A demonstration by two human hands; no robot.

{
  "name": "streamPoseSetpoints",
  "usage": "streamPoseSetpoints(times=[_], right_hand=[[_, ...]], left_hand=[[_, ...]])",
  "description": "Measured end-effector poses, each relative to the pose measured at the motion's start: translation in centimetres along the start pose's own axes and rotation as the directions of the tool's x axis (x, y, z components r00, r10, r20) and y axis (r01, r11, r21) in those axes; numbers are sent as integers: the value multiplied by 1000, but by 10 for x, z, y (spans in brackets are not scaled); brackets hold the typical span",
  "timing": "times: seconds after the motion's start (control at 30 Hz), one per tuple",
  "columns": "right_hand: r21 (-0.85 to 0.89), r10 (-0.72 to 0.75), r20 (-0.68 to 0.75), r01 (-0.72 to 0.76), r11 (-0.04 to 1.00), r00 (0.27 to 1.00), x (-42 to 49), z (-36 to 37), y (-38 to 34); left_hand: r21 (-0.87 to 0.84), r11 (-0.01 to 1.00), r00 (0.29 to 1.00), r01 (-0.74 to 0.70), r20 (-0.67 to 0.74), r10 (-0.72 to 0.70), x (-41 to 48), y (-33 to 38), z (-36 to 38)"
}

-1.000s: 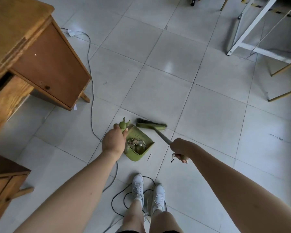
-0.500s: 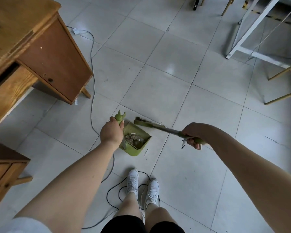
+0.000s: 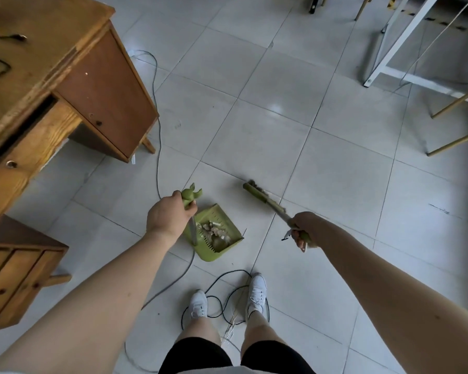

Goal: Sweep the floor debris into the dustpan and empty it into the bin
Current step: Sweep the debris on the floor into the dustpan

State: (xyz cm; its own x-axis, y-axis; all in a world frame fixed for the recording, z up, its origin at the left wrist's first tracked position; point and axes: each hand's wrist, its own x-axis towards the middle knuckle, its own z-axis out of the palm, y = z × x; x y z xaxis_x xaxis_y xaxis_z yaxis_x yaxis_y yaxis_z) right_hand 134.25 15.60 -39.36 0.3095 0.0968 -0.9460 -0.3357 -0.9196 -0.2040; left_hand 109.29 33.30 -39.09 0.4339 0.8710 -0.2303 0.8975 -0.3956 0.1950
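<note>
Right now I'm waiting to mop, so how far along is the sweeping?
Done: a pile of scraps lies in the green plastic dustpan. In hand: the left hand grips the pan's upright handle; the right hand holds the green long-handled broom, its head apart from the pan. Left: a thin sliver beside the pan, and emptying; no bin is in view.

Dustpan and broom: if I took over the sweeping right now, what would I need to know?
Left hand grips the dustpan handle; right hand grips the broom handle.
The dustpan is in front of the white shoes, with debris inside; the broom head is apart from it, to its right.
Done: a pile is in the pan.
Left: a thin bit beside the pan, then empty it. No bin is in view.
</note>
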Motion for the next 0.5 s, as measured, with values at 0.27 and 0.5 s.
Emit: streamPoseSetpoints(times=[0.27,0.5], right_hand=[[321,49,42,-60,945,998,-15,51,57],[437,76,66,-97,894,995,-20,76,80]], left_hand=[[117,956,959,-270,124,256,-19,-30,16],[111,950,954,-292,99,282,-40,-50,33]])
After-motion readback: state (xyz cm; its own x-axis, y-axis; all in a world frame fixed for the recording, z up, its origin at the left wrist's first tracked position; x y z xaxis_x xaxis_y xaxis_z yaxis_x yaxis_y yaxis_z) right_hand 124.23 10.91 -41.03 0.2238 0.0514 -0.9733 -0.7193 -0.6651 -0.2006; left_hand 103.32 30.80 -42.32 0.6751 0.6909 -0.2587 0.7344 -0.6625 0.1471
